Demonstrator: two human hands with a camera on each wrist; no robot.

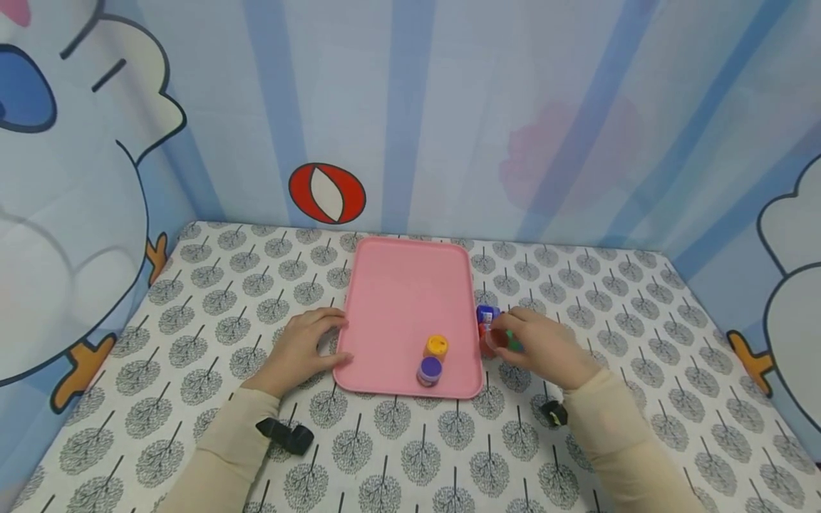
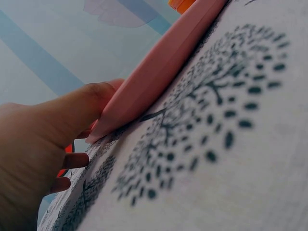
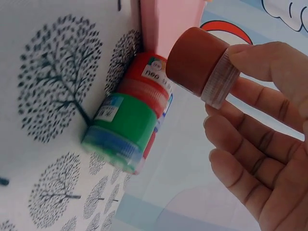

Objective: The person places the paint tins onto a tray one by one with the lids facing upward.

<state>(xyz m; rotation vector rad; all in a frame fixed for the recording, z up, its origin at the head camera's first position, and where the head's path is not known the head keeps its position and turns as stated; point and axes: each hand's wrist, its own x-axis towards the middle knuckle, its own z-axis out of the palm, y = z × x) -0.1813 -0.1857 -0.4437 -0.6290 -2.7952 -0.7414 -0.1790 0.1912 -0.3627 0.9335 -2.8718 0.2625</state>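
My right hand [image 1: 545, 345] pinches a small reddish-brown paint jar [image 3: 197, 60] by its clear ribbed lid, between thumb and fingers. It is held just off the right rim of the pink tray [image 1: 410, 285]. Beneath it in the right wrist view are a red jar [image 3: 142, 77] and a green jar [image 3: 127, 118], close together on the cloth. My left hand [image 1: 308, 349] rests at the tray's left side, thumb and fingertips spread along the rim; its thumb [image 2: 91, 103] touches the edge in the left wrist view.
Inside the tray's near right part stand an orange jar [image 1: 437, 346] and a purple-topped jar [image 1: 429, 371]. A blue jar [image 1: 487, 313] is beside the tray's right rim. Tree-patterned cloth [image 1: 385, 456] covers the table, with a printed curtain [image 1: 449, 121] behind it.
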